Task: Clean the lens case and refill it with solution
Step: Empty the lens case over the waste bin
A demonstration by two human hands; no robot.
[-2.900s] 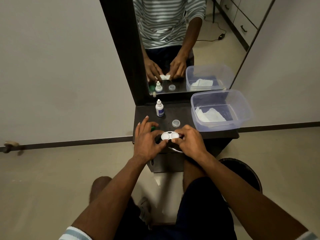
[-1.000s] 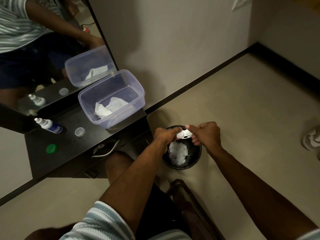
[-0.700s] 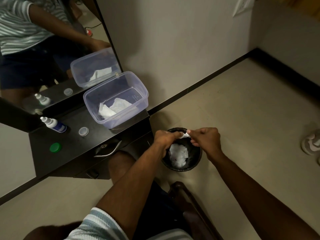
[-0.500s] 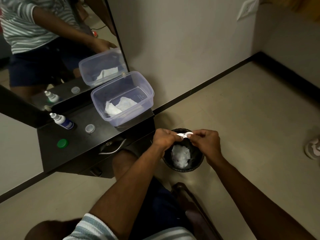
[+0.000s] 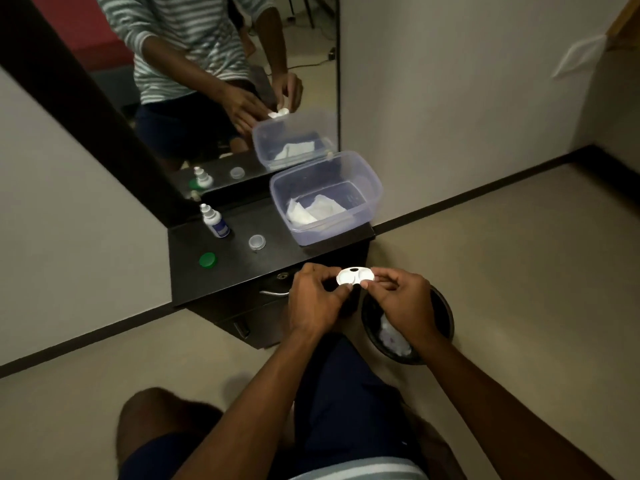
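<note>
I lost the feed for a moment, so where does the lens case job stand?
Done: both caps are off, the green screw cap and clear screw cap lying on the black vanity shelf. In hand: the left hand and right hand hold the white two-well lens case, wells facing up. Left: refilling from the small white solution bottle, then recapping.
</note>
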